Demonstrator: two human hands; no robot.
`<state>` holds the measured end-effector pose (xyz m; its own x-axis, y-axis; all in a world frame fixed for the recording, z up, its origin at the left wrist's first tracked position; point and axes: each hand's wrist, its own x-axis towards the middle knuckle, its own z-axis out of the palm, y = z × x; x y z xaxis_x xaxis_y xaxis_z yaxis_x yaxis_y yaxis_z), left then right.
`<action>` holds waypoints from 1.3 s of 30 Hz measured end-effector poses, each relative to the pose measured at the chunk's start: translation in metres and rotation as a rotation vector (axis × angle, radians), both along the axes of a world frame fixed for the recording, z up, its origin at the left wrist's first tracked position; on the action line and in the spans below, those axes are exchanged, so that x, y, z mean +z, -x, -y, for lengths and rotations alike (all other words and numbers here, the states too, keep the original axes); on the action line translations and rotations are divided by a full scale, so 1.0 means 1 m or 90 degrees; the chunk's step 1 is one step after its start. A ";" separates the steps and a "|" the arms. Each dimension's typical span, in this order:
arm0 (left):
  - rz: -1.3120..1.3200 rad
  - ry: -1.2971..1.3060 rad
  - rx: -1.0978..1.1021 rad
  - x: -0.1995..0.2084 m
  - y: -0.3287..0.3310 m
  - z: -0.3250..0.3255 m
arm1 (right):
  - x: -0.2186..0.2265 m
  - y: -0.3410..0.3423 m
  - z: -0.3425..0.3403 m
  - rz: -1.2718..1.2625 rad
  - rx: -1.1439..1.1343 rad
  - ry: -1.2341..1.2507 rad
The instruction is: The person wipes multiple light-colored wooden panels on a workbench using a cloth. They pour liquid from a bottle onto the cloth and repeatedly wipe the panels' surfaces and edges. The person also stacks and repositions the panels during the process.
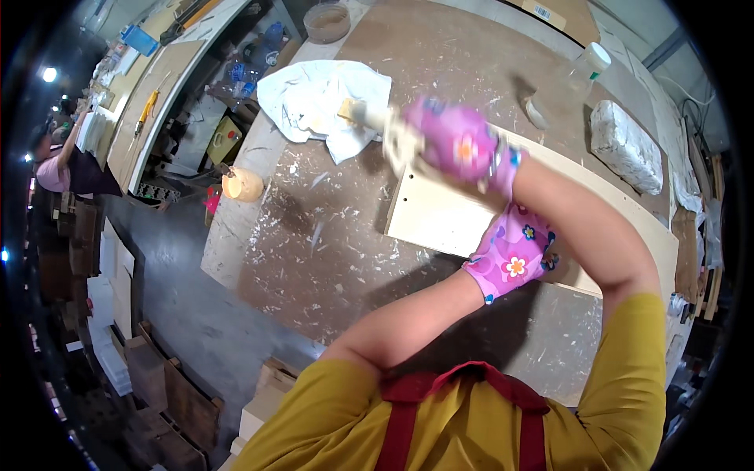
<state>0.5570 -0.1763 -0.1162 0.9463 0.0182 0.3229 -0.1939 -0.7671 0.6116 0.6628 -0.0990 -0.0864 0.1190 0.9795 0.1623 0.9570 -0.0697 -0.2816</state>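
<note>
A pale wooden panel (442, 210) with small dark holes near its left end lies across the worktable. My right hand (455, 141), in a pink flowered glove, is raised over the panel's far left part. Its fingers are closed on a cream-coloured object (402, 143), smeared by motion, with a yellowish tip pointing left toward a crumpled white cloth (314, 90). Beneath my right forearm, my left hand (517, 250) in a matching glove rests at the panel's near side. The right arm hides its fingers.
The brown tabletop (314, 235) has white specks. An orange pot (242, 185) stands at its left edge, a clear round tub (327, 23) at the far left. To the right are a white-capped bottle (597, 59) and a white wrapped block (626, 147). A person (67, 161) stands far left.
</note>
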 end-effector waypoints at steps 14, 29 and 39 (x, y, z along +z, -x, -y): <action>-0.004 0.064 -0.042 0.002 0.004 0.005 | -0.015 -0.017 0.007 0.017 -0.087 -0.054; -0.028 -0.272 0.192 0.006 0.060 -0.094 | -0.017 -0.027 0.134 -0.097 -0.424 -0.062; -0.090 -0.372 0.209 0.008 0.050 -0.079 | -0.034 -0.109 0.335 0.022 -0.748 0.000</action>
<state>0.5074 -0.0968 -0.1086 0.9552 0.1718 0.2411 0.1566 -0.9843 0.0812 0.7722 -0.4341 -0.1203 0.9451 0.2703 0.1837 0.3116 -0.9148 -0.2569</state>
